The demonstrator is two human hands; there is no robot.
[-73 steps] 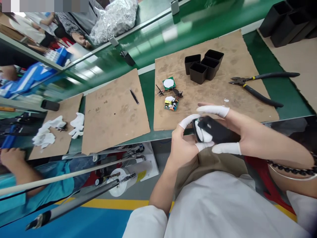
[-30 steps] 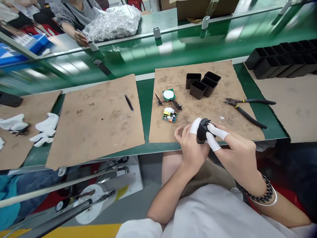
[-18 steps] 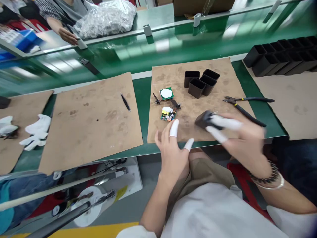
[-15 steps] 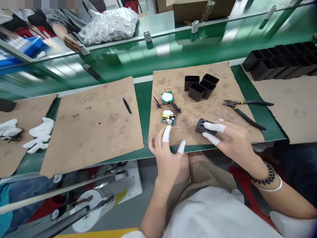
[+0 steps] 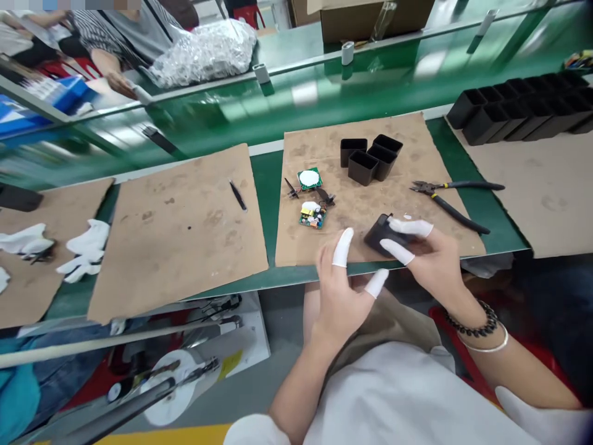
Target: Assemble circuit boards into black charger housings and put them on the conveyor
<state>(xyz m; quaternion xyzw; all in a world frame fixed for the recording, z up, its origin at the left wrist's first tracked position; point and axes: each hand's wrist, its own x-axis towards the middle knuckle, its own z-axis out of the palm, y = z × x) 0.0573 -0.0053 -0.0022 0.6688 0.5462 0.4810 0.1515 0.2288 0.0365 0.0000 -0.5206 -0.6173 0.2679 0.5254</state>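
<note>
My right hand (image 5: 428, 253), with white finger cots on thumb and forefinger, grips a small black plastic housing (image 5: 380, 235) just above the near edge of a brown cardboard mat (image 5: 417, 157). My left hand (image 5: 345, 290) hovers beside it, fingers spread and holding nothing, also wearing finger cots. Two small green circuit boards (image 5: 311, 215) (image 5: 309, 178) lie on the mat a little farther out. Three empty black housings (image 5: 368, 159) stand clustered behind them.
Black-handled cutters (image 5: 451, 194) lie right of the mat. A row of black housings (image 5: 519, 105) stands far right. Tweezers (image 5: 238, 194) rest on a second mat (image 5: 185, 228). White gloves (image 5: 86, 247) lie at the left. Another person's hand (image 5: 118, 83) works across the green conveyor (image 5: 278, 105).
Both hands held the black housing together a second ago. My left hand let go and opened; my right hand set the housing toward the mat and still grips it.
</note>
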